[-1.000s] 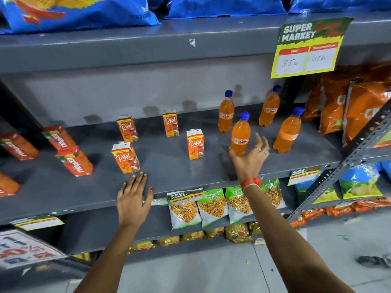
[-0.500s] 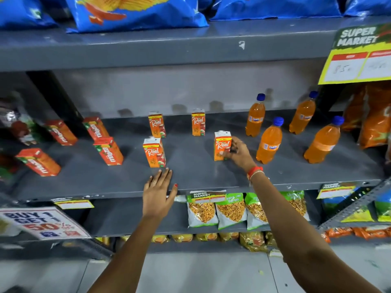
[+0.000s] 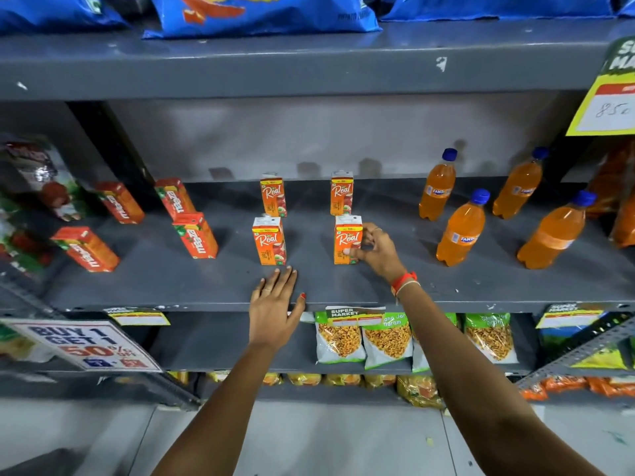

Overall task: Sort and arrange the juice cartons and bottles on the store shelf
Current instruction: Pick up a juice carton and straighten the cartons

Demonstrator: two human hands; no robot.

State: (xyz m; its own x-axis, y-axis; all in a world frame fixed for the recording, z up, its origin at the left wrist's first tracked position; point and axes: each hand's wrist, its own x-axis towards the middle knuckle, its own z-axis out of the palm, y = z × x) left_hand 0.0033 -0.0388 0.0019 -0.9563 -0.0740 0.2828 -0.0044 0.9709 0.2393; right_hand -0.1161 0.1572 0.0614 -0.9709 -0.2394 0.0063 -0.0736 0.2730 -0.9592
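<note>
While the right hand [image 3: 372, 250] pinches the front-right juice carton [image 3: 347, 239] by its side, the left hand [image 3: 275, 304] lies flat, fingers spread, on the grey shelf [image 3: 446, 286] edge. Three more upright cartons [image 3: 269, 240] form a square with it. Four orange bottles [image 3: 460, 231] stand right; red cartons [image 3: 196, 235] left.

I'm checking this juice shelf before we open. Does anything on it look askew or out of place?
Nothing is spilled or tipped. The four Maaza cartons stand turned at different angles, unlike the squared Real cartons. The right hand grips the front-right Real carton.
</note>
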